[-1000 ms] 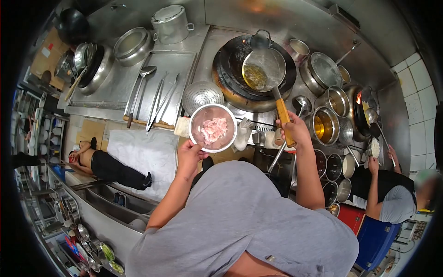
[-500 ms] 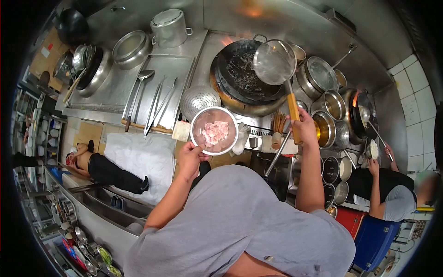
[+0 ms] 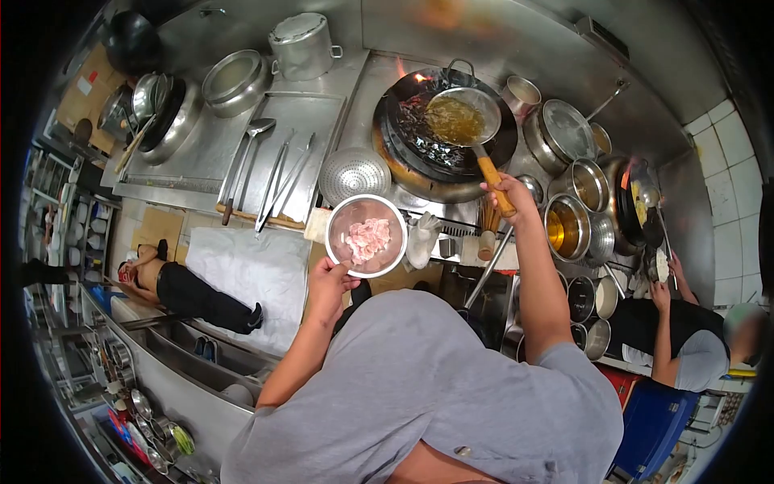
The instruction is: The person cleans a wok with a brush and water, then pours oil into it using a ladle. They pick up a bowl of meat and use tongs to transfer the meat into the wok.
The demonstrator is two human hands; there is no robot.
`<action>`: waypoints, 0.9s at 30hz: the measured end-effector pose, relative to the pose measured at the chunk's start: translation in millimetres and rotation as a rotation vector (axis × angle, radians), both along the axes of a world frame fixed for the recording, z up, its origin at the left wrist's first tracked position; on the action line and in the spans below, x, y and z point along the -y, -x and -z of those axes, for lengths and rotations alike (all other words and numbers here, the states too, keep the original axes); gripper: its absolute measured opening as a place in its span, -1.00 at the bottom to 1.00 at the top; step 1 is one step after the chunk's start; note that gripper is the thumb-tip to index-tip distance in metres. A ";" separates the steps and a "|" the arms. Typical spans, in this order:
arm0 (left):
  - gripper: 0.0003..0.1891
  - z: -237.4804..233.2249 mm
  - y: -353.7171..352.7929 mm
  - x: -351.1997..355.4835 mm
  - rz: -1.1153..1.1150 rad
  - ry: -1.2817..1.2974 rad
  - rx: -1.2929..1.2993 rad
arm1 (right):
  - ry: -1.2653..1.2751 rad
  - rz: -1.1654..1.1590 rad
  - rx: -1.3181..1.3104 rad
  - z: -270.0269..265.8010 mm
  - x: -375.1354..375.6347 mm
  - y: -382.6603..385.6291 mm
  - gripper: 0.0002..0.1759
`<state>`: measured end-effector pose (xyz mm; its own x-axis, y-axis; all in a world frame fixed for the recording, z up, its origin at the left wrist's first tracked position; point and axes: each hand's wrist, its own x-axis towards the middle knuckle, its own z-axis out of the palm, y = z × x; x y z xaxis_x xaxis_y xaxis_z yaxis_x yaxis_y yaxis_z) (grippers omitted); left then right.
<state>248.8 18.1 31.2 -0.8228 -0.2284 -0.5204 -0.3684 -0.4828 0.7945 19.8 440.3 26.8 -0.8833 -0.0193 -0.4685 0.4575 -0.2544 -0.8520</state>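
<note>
In the head view, my left hand (image 3: 329, 284) grips the rim of a steel bowl (image 3: 367, 207) with pieces of raw pale-pink meat (image 3: 369, 240) lying in it. My right hand (image 3: 513, 198) is wrapped round the wooden handle of a round strainer (image 3: 463, 113). The strainer's mesh is down in a black wok (image 3: 504, 133), and golden, bubbling liquid shows across it. Flames rise at the wok's back left edge. Between bowl and wok lies a perforated steel ladle (image 3: 355, 176).
A spatula (image 3: 244, 161) and tongs (image 3: 274, 181) lie on the left counter. A bamboo brush (image 3: 488, 226), pots (image 3: 556, 133) and a pan of yellow oil (image 3: 567, 227) stand at right. A co-worker (image 3: 685, 323) cooks at far right; another person (image 3: 193, 294) is at left.
My right hand has lowered the strainer from above the wok down into it, and liquid now shows in its mesh. The bowl has shifted slightly left and down.
</note>
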 end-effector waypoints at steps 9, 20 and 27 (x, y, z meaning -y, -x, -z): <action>-0.84 -6.8 -3.6 3.5 -0.046 -0.023 -0.025 | 0.327 -0.086 0.170 -32.1 -6.8 -42.8 -0.49; -0.85 -8.8 5.6 5.8 -0.024 -0.027 -0.024 | -0.085 0.052 -0.024 0.3 65.1 -26.8 -0.30; -0.85 -8.5 7.5 6.6 -0.032 -0.046 -0.022 | 0.713 -0.032 0.308 -30.2 18.2 4.8 -0.43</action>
<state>241.3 11.5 39.7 -0.8269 -0.2313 -0.5126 -0.3345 -0.5305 0.7789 15.0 422.0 57.0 -0.7090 -0.4318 -0.5576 0.6636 -0.6760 -0.3204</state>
